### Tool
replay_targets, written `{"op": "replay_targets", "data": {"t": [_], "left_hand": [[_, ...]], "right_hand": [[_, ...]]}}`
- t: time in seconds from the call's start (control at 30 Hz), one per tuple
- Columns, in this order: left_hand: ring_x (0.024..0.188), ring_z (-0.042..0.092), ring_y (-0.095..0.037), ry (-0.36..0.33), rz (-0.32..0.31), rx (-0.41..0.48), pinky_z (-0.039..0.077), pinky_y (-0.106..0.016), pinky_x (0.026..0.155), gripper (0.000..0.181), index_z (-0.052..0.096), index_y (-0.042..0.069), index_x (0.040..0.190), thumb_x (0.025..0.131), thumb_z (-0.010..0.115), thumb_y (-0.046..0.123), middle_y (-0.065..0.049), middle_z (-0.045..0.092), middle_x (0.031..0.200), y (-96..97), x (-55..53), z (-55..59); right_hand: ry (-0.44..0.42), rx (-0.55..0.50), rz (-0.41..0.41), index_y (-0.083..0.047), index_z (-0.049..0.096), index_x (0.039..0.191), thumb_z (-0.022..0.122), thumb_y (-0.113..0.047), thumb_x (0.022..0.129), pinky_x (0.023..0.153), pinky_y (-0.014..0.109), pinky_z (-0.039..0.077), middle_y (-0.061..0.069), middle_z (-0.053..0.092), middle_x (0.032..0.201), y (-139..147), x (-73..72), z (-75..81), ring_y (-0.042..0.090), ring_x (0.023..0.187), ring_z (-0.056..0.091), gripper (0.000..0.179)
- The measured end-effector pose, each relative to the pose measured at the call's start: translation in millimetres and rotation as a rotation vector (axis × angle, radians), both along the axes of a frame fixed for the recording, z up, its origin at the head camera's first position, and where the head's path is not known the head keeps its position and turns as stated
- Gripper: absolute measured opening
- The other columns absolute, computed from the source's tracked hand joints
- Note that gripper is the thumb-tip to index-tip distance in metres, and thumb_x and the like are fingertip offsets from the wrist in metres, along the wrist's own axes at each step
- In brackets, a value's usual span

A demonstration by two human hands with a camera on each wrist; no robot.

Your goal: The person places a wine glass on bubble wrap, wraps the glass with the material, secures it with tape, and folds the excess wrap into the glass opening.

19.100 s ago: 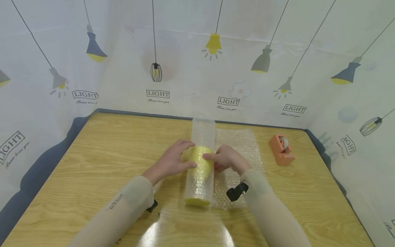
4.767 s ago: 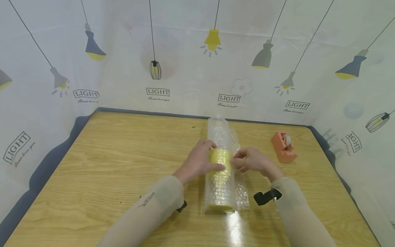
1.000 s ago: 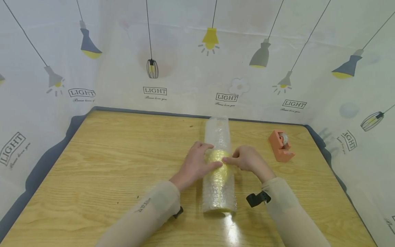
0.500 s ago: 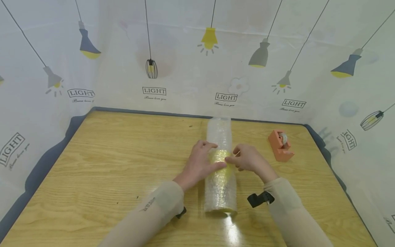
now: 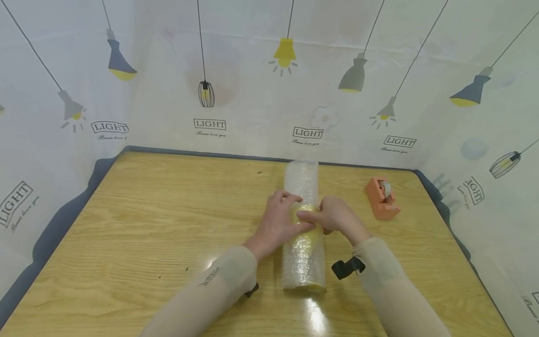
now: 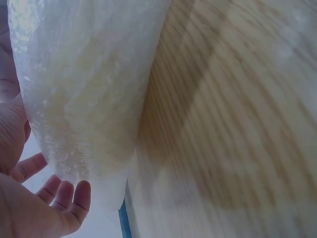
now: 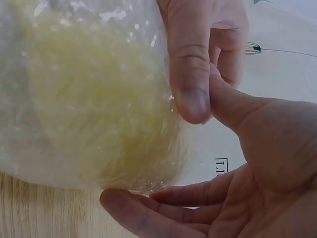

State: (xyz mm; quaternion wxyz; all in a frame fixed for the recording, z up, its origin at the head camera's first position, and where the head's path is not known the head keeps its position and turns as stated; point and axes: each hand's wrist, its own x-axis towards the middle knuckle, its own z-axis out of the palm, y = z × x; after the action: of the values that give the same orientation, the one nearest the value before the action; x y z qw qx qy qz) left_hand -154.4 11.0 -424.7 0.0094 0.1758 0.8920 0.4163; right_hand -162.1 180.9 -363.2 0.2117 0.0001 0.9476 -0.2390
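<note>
A yellow cylinder wrapped in bubble wrap (image 5: 304, 262) lies lengthwise on the wooden table, its yellow colour dulled by the layers. My left hand (image 5: 275, 223) holds it from the left, thumb across the top and fingers bent over the far side. From the right, my right hand (image 5: 337, 215) grips the same roll. Its thumb lies on top close to the left thumb, while its other fingers curl low along the side. In the right wrist view the fingers (image 7: 143, 213) reach under the wrap's lower edge. The left wrist view shows the wrap (image 6: 89, 99) filling the upper left.
An orange tape dispenser (image 5: 382, 200) with a roll of clear tape stands to the right of the hands. The wooden table (image 5: 168, 210) ends at a dark edge against a wall covering printed with hanging lamps. Small dark specks lie on the table's left half.
Since the oldest frame, the flat bubble wrap sheet on the right has been wound onto the yellow cylinder, which has shifted right. In the last second, roll and left hand move slightly right.
</note>
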Motion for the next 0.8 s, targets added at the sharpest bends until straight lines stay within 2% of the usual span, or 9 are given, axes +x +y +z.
{"op": "replay_targets", "data": {"t": [0.17, 0.4, 0.57, 0.7, 0.8], "left_hand": [[0.121, 0.046, -0.023, 0.038, -0.014, -0.008, 0.053, -0.034, 0.093, 0.074, 0.062, 0.012, 0.137, 0.08, 0.086, 0.052, -0.005, 0.05, 0.134, 3.5, -0.5, -0.7], [0.122, 0.046, -0.023, 0.038, -0.012, 0.004, 0.052, -0.034, 0.095, 0.075, 0.062, 0.013, 0.137, 0.078, 0.088, 0.05, -0.004, 0.05, 0.134, 5.8, -0.1, -0.9], [0.13, 0.044, -0.026, -0.013, -0.03, 0.008, 0.051, -0.041, 0.104, 0.078, 0.061, 0.015, 0.14, 0.076, 0.091, 0.047, -0.006, 0.049, 0.14, 3.9, -2.7, 0.3], [0.138, 0.042, -0.03, -0.066, -0.081, -0.023, 0.048, -0.048, 0.11, 0.085, 0.057, 0.018, 0.145, 0.074, 0.092, 0.049, -0.008, 0.044, 0.15, -5.2, -6.4, 3.6], [0.138, 0.045, -0.03, -0.099, -0.125, -0.012, 0.047, -0.048, 0.111, 0.093, 0.053, 0.019, 0.15, 0.072, 0.093, 0.049, -0.008, 0.041, 0.154, -15.9, -8.0, 4.7]], "right_hand": [[-0.001, 0.046, 0.015, -0.006, 0.061, 0.075, 0.068, -0.062, 0.093, 0.057, 0.031, 0.048, 0.012, 0.067, 0.074, -3.0, -1.2, 0.4, 0.024, 0.065, 0.068, 0.059], [-0.024, 0.05, 0.03, -0.005, 0.065, 0.081, 0.068, -0.061, 0.092, 0.063, 0.037, 0.054, 0.012, 0.068, 0.08, -1.5, -4.3, -0.6, 0.024, 0.067, 0.069, 0.058], [-0.032, 0.051, 0.029, -0.004, 0.065, 0.08, 0.069, -0.061, 0.091, 0.061, 0.034, 0.052, 0.012, 0.068, 0.076, -1.7, -6.1, 0.7, 0.023, 0.066, 0.068, 0.058], [-0.036, 0.051, 0.024, -0.003, 0.064, 0.08, 0.07, -0.061, 0.09, 0.059, 0.032, 0.05, 0.011, 0.067, 0.073, -1.5, -8.0, 0.4, 0.023, 0.065, 0.067, 0.059], [-0.042, 0.027, 0.007, -0.004, 0.062, 0.083, 0.072, -0.059, 0.09, 0.064, 0.036, 0.055, 0.011, 0.066, 0.075, 0.1, -9.3, -0.9, 0.023, 0.065, 0.068, 0.057]]}}
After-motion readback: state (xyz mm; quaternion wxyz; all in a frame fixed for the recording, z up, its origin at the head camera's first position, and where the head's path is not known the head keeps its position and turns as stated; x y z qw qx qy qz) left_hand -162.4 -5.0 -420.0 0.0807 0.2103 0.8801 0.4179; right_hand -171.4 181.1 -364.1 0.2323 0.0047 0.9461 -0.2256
